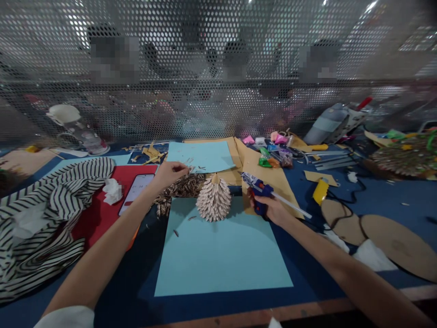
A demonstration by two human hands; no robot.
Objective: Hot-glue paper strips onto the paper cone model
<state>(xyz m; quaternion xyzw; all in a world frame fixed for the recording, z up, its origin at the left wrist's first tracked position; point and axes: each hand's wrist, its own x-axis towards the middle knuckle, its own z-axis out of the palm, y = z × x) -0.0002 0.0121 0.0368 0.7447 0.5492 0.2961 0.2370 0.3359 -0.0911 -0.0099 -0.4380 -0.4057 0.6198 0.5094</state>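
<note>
My left hand [170, 175] is pinched closed above a pile of dark striped seed shells [184, 186]. Whatever its fingertips hold is too small to make out. A blue glue gun [258, 193] is gripped in my right hand [273, 209], with a pale glue stick [292, 203] jutting out of its back and the nozzle pointing up and left. Between the hands stands a cone-shaped piece covered in overlapping pale shells [214, 200], its bare tan tip [215, 179] showing. It rests on a light blue sheet [223, 255], where a few loose shells lie.
A phone [137, 190] lies on a red sheet [99, 223] beside a striped cloth [58, 196]. Rightward are colourful packets [273, 152], a yellow cutter [320, 191], cardboard discs [399, 239] and a dark cord. Bottles stand before a perforated metal screen [205, 105]; people show dimly behind it.
</note>
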